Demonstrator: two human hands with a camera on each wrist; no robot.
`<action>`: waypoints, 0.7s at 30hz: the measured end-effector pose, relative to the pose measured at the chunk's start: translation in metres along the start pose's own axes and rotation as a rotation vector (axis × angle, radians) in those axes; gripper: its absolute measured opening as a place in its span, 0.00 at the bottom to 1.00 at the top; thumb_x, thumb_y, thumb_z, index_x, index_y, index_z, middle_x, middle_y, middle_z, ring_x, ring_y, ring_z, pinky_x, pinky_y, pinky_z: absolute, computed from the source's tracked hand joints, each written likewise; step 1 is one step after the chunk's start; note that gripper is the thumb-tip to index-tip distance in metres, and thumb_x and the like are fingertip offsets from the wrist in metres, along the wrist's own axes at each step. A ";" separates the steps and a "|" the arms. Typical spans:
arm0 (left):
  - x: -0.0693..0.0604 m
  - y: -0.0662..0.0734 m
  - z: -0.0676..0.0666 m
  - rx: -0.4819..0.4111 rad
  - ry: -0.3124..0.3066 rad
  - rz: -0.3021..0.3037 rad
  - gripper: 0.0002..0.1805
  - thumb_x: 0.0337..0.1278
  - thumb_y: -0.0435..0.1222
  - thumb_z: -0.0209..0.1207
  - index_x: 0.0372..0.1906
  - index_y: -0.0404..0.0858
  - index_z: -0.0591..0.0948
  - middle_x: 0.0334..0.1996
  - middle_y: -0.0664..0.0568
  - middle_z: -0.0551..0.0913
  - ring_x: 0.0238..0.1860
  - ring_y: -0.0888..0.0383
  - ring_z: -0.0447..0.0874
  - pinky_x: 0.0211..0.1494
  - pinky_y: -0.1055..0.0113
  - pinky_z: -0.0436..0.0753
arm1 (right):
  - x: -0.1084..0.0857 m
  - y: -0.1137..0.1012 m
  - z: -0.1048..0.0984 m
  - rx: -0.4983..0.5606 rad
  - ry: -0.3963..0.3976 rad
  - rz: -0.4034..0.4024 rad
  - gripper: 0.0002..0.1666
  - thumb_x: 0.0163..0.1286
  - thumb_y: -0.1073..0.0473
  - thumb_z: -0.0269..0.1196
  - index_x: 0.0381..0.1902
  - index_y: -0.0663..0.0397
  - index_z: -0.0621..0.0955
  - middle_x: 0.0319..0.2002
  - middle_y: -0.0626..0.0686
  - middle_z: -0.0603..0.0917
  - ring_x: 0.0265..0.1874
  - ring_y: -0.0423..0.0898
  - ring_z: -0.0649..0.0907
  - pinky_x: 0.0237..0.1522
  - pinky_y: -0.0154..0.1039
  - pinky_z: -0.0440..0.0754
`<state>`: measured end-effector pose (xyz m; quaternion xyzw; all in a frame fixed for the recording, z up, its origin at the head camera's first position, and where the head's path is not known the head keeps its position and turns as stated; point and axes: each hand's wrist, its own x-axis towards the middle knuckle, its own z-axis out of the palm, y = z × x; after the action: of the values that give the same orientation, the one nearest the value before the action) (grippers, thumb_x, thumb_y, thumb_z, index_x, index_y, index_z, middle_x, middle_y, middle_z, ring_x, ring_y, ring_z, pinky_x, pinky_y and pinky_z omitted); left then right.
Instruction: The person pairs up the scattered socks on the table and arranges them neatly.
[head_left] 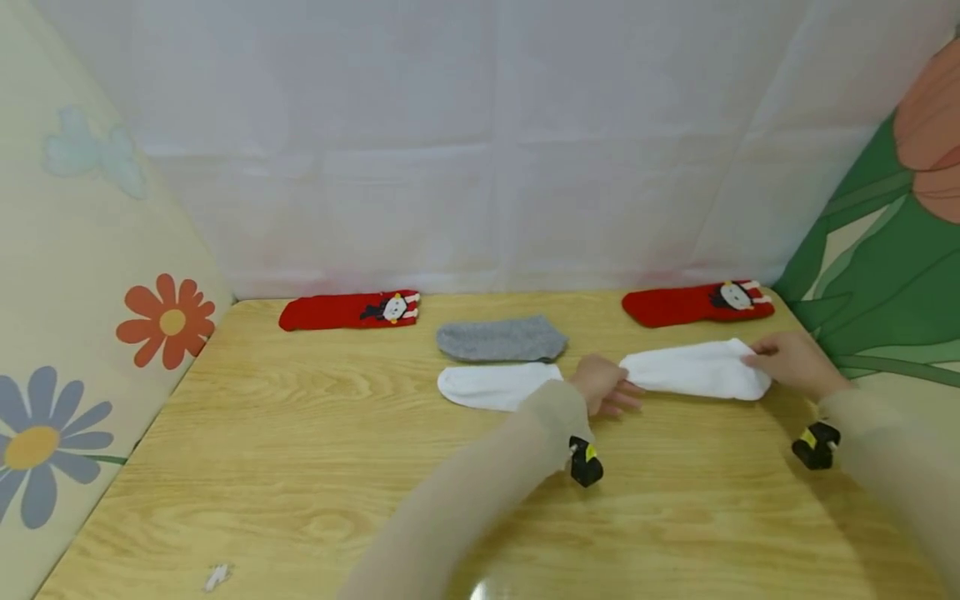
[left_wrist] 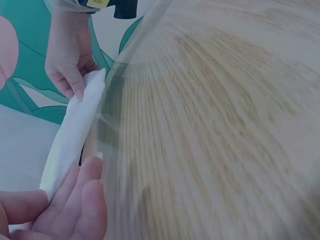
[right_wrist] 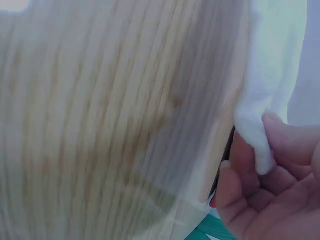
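A white sock [head_left: 686,371] is stretched between both hands on the right side of the table. My left hand [head_left: 602,384] pinches its left end between thumb and finger, the other fingers extended, as the left wrist view also shows. At the other end my right hand [head_left: 799,363] pinches the sock; in the right wrist view the thumb presses the white cloth [right_wrist: 275,65] against curled fingers. A second white sock [head_left: 487,386] lies flat left of my left hand, partly hidden by the forearm. Just behind it lies a grey sock [head_left: 501,339].
Along the back edge lie two red socks with a cartoon figure, a left one [head_left: 330,312] and a right one [head_left: 675,305]. A small white mark [head_left: 217,577] is on the wooden table [head_left: 300,467] at front left. Panels stand behind and at both sides.
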<state>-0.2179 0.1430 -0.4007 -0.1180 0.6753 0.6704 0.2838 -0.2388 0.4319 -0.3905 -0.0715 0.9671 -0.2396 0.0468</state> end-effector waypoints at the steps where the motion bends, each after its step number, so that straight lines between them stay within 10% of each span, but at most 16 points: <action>1: -0.001 0.000 -0.003 0.001 -0.007 0.002 0.12 0.69 0.30 0.53 0.50 0.26 0.76 0.31 0.43 0.88 0.38 0.45 0.88 0.12 0.73 0.72 | -0.002 -0.003 0.001 0.002 0.008 -0.006 0.18 0.68 0.65 0.62 0.39 0.84 0.78 0.34 0.70 0.82 0.28 0.47 0.76 0.28 0.37 0.75; 12: -0.009 -0.007 -0.026 -0.033 -0.113 0.023 0.17 0.70 0.29 0.50 0.58 0.25 0.72 0.36 0.40 0.87 0.42 0.43 0.86 0.17 0.71 0.77 | -0.020 -0.022 0.001 0.063 -0.039 0.083 0.26 0.74 0.59 0.56 0.47 0.86 0.73 0.43 0.77 0.77 0.36 0.56 0.78 0.30 0.36 0.76; 21: -0.015 -0.008 -0.037 -0.036 -0.098 0.034 0.17 0.69 0.29 0.51 0.58 0.24 0.72 0.36 0.39 0.87 0.41 0.43 0.87 0.19 0.70 0.79 | -0.029 -0.033 0.007 0.120 -0.040 0.119 0.25 0.74 0.60 0.56 0.47 0.87 0.71 0.40 0.73 0.78 0.30 0.43 0.76 0.27 0.34 0.77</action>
<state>-0.2098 0.1036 -0.4019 -0.0786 0.6503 0.6922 0.3029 -0.2054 0.4051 -0.3795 -0.0157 0.9524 -0.2924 0.0845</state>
